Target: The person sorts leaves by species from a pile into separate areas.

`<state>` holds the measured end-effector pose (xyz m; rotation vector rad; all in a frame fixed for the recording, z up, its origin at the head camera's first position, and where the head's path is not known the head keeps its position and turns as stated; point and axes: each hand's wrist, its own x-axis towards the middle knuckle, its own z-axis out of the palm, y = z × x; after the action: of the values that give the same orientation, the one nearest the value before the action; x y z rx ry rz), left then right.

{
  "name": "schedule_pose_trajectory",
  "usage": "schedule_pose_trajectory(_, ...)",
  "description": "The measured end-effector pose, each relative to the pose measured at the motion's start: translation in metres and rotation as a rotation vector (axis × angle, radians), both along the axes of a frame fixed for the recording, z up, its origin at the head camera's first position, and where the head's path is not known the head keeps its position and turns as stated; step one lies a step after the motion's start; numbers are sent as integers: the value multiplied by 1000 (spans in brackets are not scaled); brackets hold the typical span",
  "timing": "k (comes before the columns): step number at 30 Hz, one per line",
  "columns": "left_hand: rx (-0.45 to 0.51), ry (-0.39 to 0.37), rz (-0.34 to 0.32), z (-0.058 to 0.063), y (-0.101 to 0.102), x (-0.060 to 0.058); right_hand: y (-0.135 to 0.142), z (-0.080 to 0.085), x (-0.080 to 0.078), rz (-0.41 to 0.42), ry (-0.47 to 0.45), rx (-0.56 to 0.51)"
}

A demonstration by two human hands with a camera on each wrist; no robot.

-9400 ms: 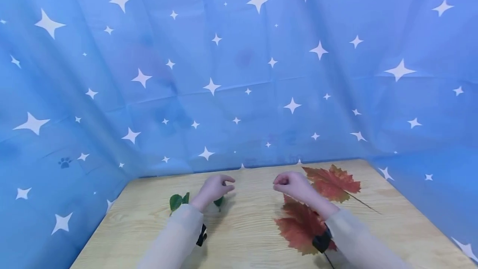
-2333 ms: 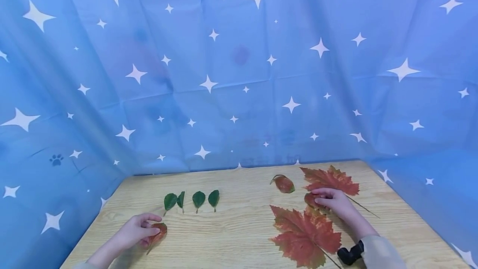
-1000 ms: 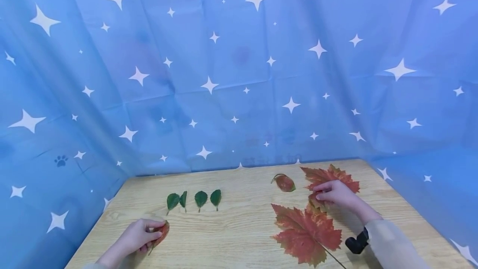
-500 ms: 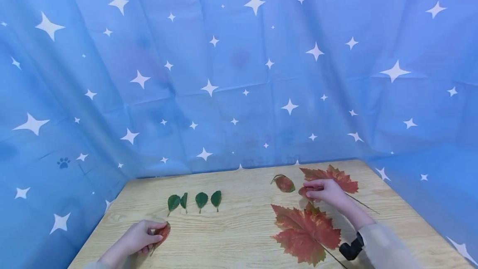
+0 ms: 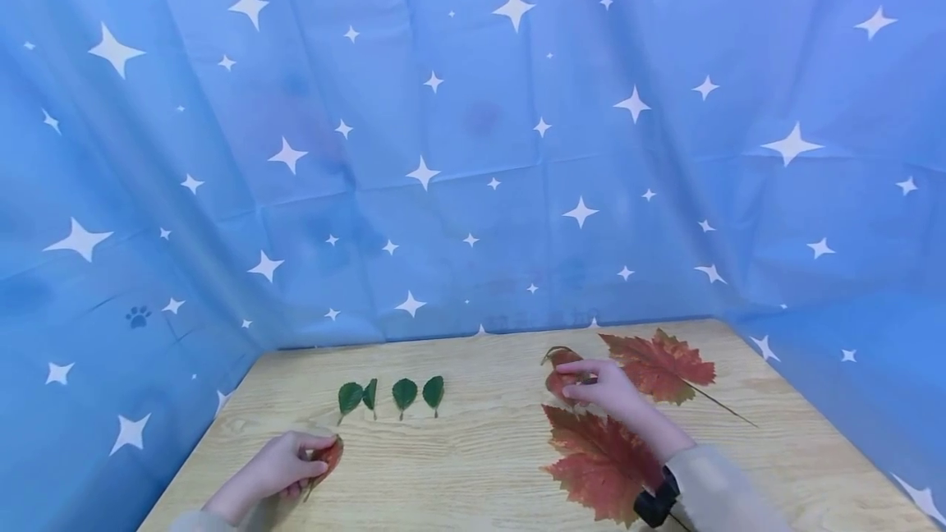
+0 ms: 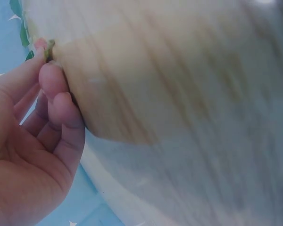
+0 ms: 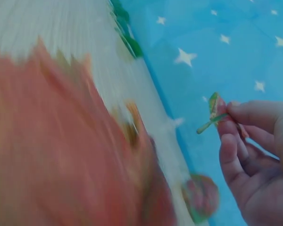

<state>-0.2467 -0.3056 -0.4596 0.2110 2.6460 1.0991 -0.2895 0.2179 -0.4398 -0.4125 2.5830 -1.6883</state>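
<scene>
At the table's left front, my left hand point(image 5: 275, 465) pinches a small red leaf point(image 5: 330, 456) between thumb and fingers. In the left wrist view only a sliver of that leaf point(image 6: 49, 48) shows past the fingertips. My right hand point(image 5: 615, 391) pinches another small red leaf point(image 5: 557, 385), whose green stem shows in the right wrist view. Right behind it lies a third small red leaf with a curled stem point(image 5: 563, 356), partly covered in the head view. Below the right forearm is a large red maple leaf point(image 5: 591, 466), partly hidden by the wrist.
Several small green leaves stand in a row, among them a broad one point(image 5: 404, 394), at the left of the wooden table point(image 5: 458, 466). A second large maple leaf point(image 5: 658, 364) lies at the back right. A blue star-patterned curtain point(image 5: 473, 146) hangs behind the table.
My right hand has moved left with the small red leaf, from beside the back maple leaf to the curled-stem leaf. The left hand stays nearly in place, holding its leaf.
</scene>
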Motion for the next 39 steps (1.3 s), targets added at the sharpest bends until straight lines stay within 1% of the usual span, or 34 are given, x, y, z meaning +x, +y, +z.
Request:
schedule_pose_trajectory(3,-7,-2,12,1,0,0,-20,-3,-4,33,9,-17)
schedule_pose_trajectory(4,-8,0,14,1,0,0,-27,-4,-5,37,-1,-27)
schedule_pose_trajectory(9,-2,22,-6,-1,-1,-1,-63,-5,-7,62,-23,-98)
schedule_pose_trajectory(15,-3,38,-25,0,0,-2,-100,-6,-3,110,-42,-131)
schedule_pose_trajectory(21,-16,48,-19,0,1,-2,-138,-8,0,110,-52,-101)
schedule_pose_trajectory(25,0,52,-32,-1,-1,-2,-164,-13,3,145,-79,-93)
schedule_pose_trajectory(30,14,46,-44,0,-2,-2,-194,-18,8,169,-125,-119)
schedule_pose_trajectory(35,30,39,-54,2,-1,-1,-221,-23,11,170,-141,-148)
schedule_pose_trajectory(39,18,39,-45,2,0,-2,-239,-27,14,177,-156,-197)
